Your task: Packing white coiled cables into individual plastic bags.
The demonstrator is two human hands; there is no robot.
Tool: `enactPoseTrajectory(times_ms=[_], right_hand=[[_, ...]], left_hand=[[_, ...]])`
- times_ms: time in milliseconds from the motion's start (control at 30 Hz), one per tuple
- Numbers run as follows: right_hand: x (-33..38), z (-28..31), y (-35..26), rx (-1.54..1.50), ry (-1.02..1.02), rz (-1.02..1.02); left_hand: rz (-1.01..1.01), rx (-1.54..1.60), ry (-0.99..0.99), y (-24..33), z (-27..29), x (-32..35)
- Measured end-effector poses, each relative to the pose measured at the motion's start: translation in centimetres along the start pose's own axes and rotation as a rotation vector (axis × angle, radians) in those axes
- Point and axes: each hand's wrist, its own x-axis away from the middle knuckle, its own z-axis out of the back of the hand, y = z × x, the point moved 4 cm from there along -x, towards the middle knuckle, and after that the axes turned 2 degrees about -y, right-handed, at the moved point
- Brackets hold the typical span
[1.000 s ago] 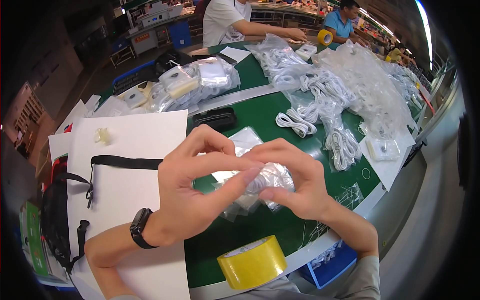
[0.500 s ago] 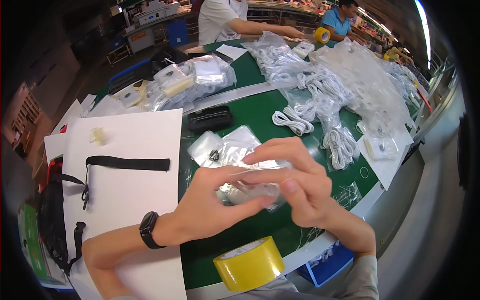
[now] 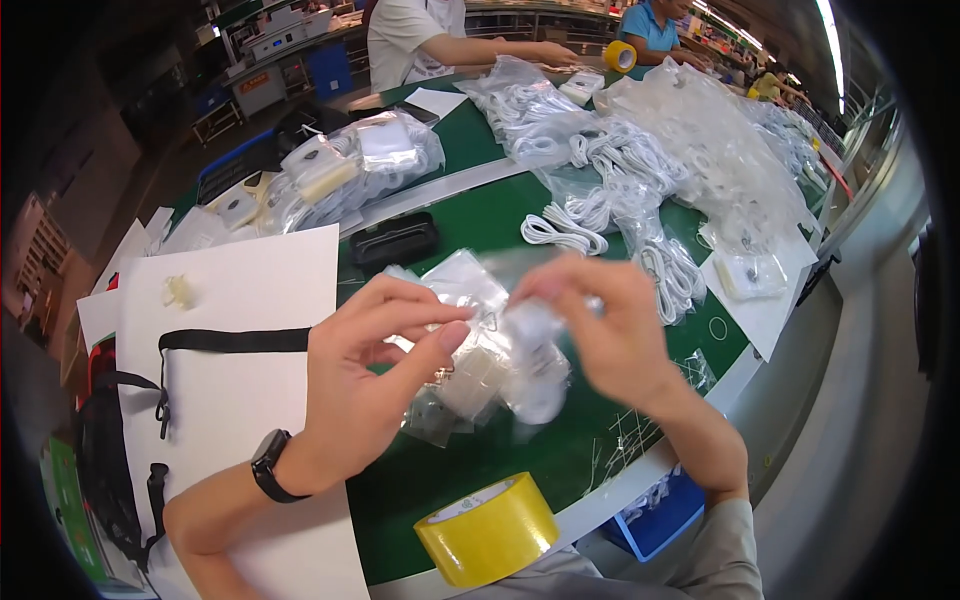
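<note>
Both hands up over the middle of the frame, head view. Left hand (image 3: 375, 375) center-left, palm turned in, thumb and index tips close together, other fingers loosely curled; can't tell if any film is pinched between them. Right hand (image 3: 615, 330) right of center, fingers bent in, apparently pinching the top of a clear plastic bag (image 3: 540, 385) with something white inside; motion blur hides the exact grip.

Key relation: bag sits at frame center, between the hands but clearly nearer the right, hanging down and left of its fingers. Long axis runs roughly top to bottom of the frame, bulk at the lower end. Left fingertips are up and left of that bulk, looks like a gap between. Judging from this, the bag's upper end is the part within easy reach of both hands.

Lower left of the bag: flat clear packets (image 3: 470, 385) on the green tabletop (image 3: 400, 505), overlapping the bag in view; contact unclear. Black case (image 3: 395, 240) above the left hand, white cable coils (image 3: 563, 235) above the right. Yellow tape roll (image 3: 485, 530) bottom center, blue bin (image 3: 655, 530) lower right, white sheet (image 3: 235, 420) on the left.
</note>
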Motion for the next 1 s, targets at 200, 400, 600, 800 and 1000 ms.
enactPoseTrajectory(times_ms=[200,400,600,800,1000], right_hand=[[-1.2,7.5,5.6,0.596,-0.009,-0.168],[-0.5,9.6,9.8,1.032,-0.074,-0.346],[-2.0,3.1,11.7,1.039,-0.066,-0.025],[-2.2,2.6,13.2,1.138,-0.047,-0.04],[-2.6,2.6,13.2,1.145,-0.024,-0.046]], left_hand=[[0.003,-0.863,-0.25,-2.3,1.9,-1.1],[-0.072,-0.907,-0.384,-5.2,2.6,-1.1],[0.01,-0.707,-0.464,-6.9,3.4,-2.0],[0.197,-0.473,-0.333,-7.6,3.2,-2.5],[0.108,-0.498,-0.184,-7.8,3.4,-2.3]])
